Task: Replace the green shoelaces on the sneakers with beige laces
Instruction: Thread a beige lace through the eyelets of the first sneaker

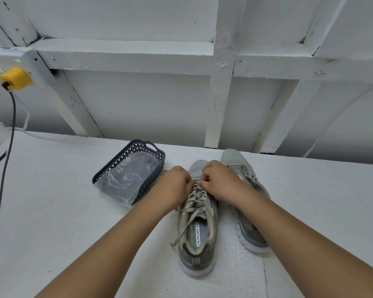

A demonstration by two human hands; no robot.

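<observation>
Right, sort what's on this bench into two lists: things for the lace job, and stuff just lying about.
Job:
- near sneaker with its beige lace
- far sneaker
- left hand and right hand, both pinching the lace

Lying about:
- dark basket
- clear plastic bag in it
- yellow plug
- black cable

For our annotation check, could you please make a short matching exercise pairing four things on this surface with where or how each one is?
Things:
1. basket
2. plastic bag
3. nearer sneaker
4. farther sneaker

States:
A. partly under the right forearm
B. laced in beige, both hands at its laces
C. left of the sneakers
D. lying in the basket, spilling over its near end

Pairs: 1-C, 2-D, 3-B, 4-A
</observation>
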